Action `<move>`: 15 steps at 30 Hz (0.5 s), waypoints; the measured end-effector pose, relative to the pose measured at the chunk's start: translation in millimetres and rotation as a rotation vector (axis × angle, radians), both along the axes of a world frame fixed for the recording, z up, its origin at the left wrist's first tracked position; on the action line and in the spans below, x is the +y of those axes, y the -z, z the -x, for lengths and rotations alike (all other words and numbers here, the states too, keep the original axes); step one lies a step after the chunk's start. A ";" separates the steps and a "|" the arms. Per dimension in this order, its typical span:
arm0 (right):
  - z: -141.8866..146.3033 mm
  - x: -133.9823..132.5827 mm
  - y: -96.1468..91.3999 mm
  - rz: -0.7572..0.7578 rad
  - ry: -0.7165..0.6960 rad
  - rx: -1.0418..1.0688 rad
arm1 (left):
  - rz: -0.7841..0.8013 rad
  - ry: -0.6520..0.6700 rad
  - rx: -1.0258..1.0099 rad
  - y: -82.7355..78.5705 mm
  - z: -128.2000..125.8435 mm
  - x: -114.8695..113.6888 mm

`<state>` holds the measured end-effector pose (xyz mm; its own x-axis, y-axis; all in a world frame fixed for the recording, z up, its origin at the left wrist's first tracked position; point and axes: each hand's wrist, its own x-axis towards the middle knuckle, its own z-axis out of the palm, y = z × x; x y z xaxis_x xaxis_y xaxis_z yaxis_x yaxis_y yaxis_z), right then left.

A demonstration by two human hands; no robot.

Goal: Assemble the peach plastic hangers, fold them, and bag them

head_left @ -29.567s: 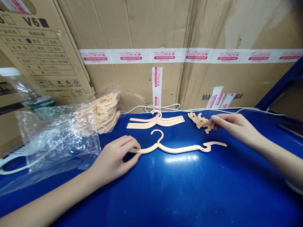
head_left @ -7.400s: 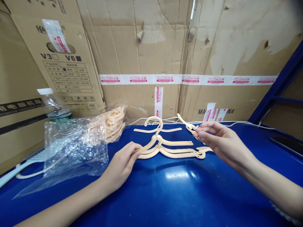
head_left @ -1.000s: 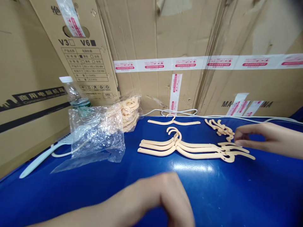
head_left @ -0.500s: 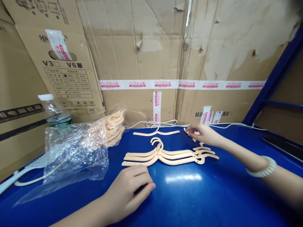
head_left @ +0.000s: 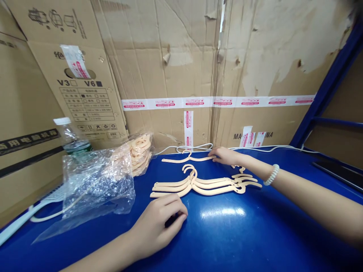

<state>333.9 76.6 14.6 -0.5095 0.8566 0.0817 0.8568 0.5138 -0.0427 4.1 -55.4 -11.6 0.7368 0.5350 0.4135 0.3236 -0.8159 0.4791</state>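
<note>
At the back of the blue table, a beige folding clothes hanger [head_left: 172, 161] lies with its hook upward. My right hand [head_left: 225, 155] reaches across to its right end, fingers pinched around the tip. In front of it is a row of several similar hangers [head_left: 212, 192], overlapping at their hooks, with curved pieces [head_left: 251, 184] at their right end. My left hand [head_left: 161, 223] rests on the table just below this row, loosely curled, with nothing visible in it. Small beige parts [head_left: 242, 170] lie beneath my right wrist, partly covered.
On the left sits a clear plastic bag [head_left: 99, 185] beside a pile of beige hanger parts [head_left: 140, 155]. A water bottle [head_left: 72, 138] and a pale-blue plastic utensil [head_left: 28, 215] are there too. White cable [head_left: 195, 147] runs along the cardboard wall [head_left: 170, 75]. A dark flat object [head_left: 340, 175] lies right.
My right hand has moved left, from the small parts to the right end of the far hanger. My left hand stays in place. The view has shifted slightly.
</note>
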 end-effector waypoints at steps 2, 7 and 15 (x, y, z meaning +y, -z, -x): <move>0.8 -0.7 0.5 0.004 0.000 0.001 | -0.002 0.005 0.000 -0.1 -0.1 0.2; 3.0 -2.6 0.9 0.023 0.014 0.037 | -0.016 0.018 -0.004 -0.7 0.3 -0.5; 4.2 -3.9 -3.1 0.158 0.084 0.189 | -0.029 0.009 -0.008 -1.1 0.8 0.1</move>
